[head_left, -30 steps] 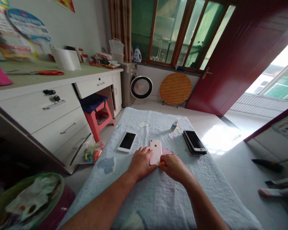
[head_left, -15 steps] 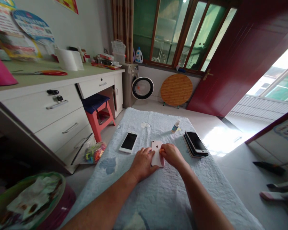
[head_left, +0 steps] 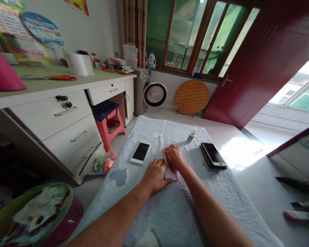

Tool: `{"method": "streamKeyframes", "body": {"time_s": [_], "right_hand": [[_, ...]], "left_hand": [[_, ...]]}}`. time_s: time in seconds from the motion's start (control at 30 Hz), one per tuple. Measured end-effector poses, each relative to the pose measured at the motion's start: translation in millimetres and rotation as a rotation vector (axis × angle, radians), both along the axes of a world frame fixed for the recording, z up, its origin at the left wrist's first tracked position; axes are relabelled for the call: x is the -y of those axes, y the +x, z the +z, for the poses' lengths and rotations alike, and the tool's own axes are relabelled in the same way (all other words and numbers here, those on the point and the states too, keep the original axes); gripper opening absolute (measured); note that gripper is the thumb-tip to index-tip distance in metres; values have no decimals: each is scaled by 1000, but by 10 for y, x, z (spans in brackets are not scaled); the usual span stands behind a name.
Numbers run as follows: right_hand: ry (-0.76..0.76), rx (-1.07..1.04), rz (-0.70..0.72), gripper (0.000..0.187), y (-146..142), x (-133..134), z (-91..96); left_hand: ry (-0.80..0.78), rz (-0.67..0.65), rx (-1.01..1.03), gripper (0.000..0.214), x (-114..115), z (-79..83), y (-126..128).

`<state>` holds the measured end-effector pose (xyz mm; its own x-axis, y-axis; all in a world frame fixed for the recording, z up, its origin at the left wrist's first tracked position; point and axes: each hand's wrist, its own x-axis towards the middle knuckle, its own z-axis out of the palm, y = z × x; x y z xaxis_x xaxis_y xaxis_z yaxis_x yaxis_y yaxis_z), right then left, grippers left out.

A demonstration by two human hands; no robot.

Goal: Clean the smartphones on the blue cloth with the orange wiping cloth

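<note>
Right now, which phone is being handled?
The pink phone, touched by left hand and right hand; the white phone lies untouched to the left, the stacked phones to the right.

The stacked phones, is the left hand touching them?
No, the left hand is on the pink phone, while the stacked phones lie apart from it, over to the right.
</note>
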<state>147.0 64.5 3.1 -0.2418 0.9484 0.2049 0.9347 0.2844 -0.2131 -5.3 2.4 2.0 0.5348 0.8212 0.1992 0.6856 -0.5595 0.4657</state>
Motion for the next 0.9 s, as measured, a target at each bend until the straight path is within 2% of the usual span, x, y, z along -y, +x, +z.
{"method": "streamKeyframes", "body": {"time_s": [0.17, 0.33, 0.43, 0.67, 0.9], "right_hand": [[22, -24, 80, 23, 10, 7, -46], [-13, 2, 180, 24, 16, 58, 2], [-39, 12, 224, 25, -4, 143, 33], [-87, 34, 294, 23, -18, 364, 105], [-94, 40, 168, 25, -45, 65, 161]], "left_hand": [[-32, 65, 74, 64, -11, -39, 25], [5, 99, 261, 104, -33, -138, 41], [29, 110, 298, 117, -43, -181, 40], [-9, 121, 292, 117, -30, -163, 51], [-30, 133, 204, 115, -26, -132, 35]]}}
